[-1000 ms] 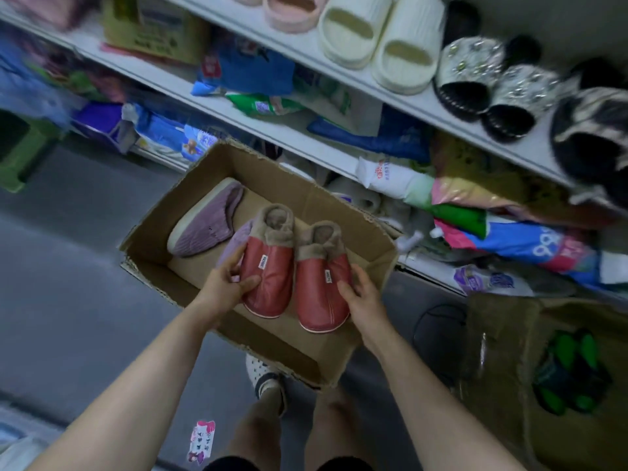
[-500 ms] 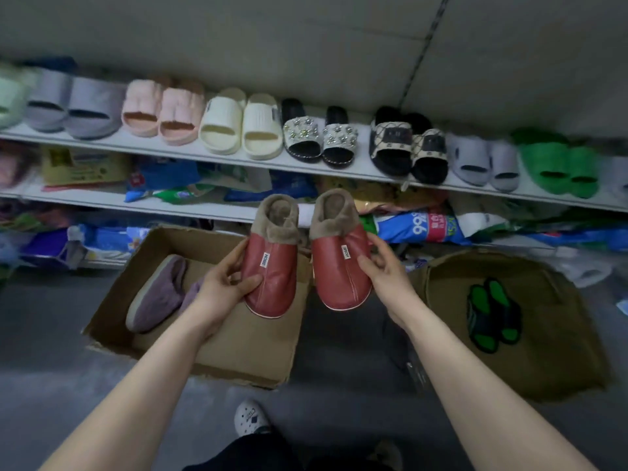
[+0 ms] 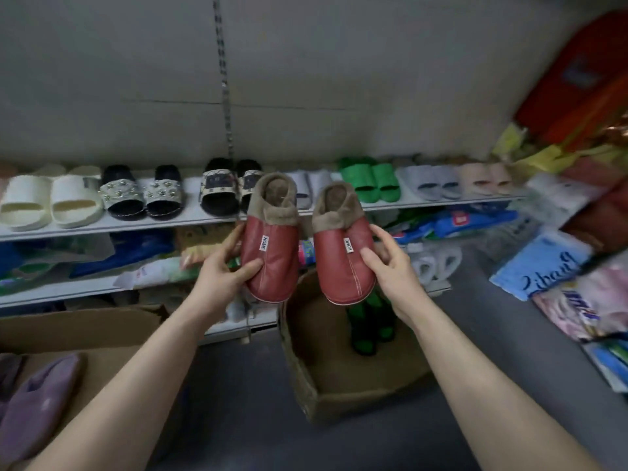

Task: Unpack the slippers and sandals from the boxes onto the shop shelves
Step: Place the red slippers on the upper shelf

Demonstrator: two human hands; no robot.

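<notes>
My left hand (image 3: 222, 271) grips the left red slipper (image 3: 272, 248) by its side, thumb on the toe. My right hand (image 3: 390, 266) grips the right red slipper (image 3: 343, 253) the same way. Both slippers have brown fur collars and small white "HOME" tags, and I hold them in the air just below the upper shelf (image 3: 170, 220). A purple slipper (image 3: 37, 406) lies in the cardboard box (image 3: 78, 326) at the lower left. Green sandals (image 3: 368, 331) lie in the second box (image 3: 339, 397) under my right hand.
The upper shelf carries pairs in a row: cream slides (image 3: 51, 202), studded black sandals (image 3: 142, 195), patterned black sandals (image 3: 221, 188), green slides (image 3: 370, 180), grey slides (image 3: 431, 181), pink slides (image 3: 486, 178). Packaged goods fill the lower shelves and the right-hand rack (image 3: 560, 266). Grey floor lies below.
Both hands lifted the red slippers out of the left box, up toward the upper shelf. My view swung right, so the second box now sits under my hands.
</notes>
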